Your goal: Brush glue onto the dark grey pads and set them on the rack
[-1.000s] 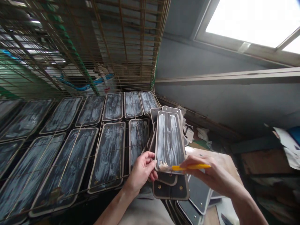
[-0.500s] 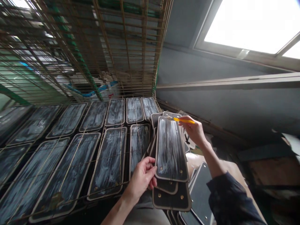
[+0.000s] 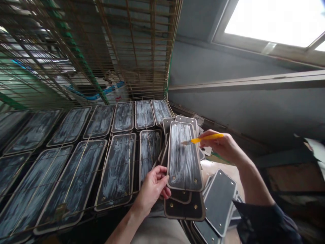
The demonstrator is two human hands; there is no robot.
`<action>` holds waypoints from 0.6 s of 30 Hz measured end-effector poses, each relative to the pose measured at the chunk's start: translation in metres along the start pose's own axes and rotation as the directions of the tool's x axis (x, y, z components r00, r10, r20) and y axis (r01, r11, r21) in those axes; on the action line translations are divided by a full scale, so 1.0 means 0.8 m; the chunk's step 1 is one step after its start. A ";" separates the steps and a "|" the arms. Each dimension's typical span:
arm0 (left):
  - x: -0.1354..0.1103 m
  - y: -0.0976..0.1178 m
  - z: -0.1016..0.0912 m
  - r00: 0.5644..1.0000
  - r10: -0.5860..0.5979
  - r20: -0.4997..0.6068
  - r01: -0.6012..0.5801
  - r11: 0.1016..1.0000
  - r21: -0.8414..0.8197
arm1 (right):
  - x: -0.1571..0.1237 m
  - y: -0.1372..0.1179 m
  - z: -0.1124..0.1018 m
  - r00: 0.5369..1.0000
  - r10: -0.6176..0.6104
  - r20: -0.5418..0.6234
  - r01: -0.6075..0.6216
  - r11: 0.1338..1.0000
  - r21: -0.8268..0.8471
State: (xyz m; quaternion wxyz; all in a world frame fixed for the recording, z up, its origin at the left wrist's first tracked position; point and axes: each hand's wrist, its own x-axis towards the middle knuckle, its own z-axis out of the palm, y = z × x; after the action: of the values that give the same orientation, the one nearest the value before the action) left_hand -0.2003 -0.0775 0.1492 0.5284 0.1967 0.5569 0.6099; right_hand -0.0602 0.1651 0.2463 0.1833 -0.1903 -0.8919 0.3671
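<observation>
Spanning the left and upper view: a wire rack (image 3: pixel 153 37), its lower level lined with rows of dark panels (image 3: pixel 116 169) streaked white. Just right of these, a fanned stack (image 3: pixel 186 210) of like panels; beyond its near right side, a pile of grey panels (image 3: pixel 219 203), no white streaks visible.

Top panel (image 3: pixel 179 164) lies uppermost on the stack, in front of the person. Change: white streaks now cross its middle, where a dark strip showed one second ago. Judged: lengthwise coating well advanced, near corners thinner. Long axis runs away from the person, far end leaning slightly left.

Left hand (image 3: pixel 154 183): thumb and fingers pinching the top panel's left edge near its near corner; position held. Right hand (image 3: pixel 223 147): pinching the yellow handle of a brush (image 3: pixel 207 138). Half a second ago the brush was at the far end; now about mid-length, suggesting a stroke drawn nearer. Brush axis roughly crosswise to the panel, bristles (image 3: pixel 184 143) pointing left, apparently touching. Small rivets (image 3: pixel 195 181) at the near corners.
</observation>
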 end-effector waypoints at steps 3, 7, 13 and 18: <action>-0.002 0.002 0.002 1.000 0.002 -0.009 -0.002 1.000 -0.001 | 0.005 0.006 0.007 0.982 -0.029 -0.186 0.005 0.992 -0.123; -0.004 0.002 0.004 0.999 -0.008 -0.039 0.009 1.000 0.012 | -0.028 -0.004 0.025 0.989 -0.070 -0.132 0.036 0.968 -0.249; -0.006 0.002 0.006 0.999 0.006 -0.046 -0.006 1.000 0.000 | -0.120 -0.057 0.025 0.999 -0.020 0.050 0.035 0.949 -0.313; -0.008 0.000 0.009 0.998 0.013 -0.055 -0.013 1.000 -0.003 | -0.162 -0.080 0.018 0.991 0.027 0.132 -0.001 0.981 -0.196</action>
State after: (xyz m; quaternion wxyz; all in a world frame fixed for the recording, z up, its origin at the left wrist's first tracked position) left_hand -0.1920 -0.0795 0.1539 0.5092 0.1823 0.5690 0.6194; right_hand 0.0316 0.0530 0.2583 0.1010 -0.1886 -0.9325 0.2910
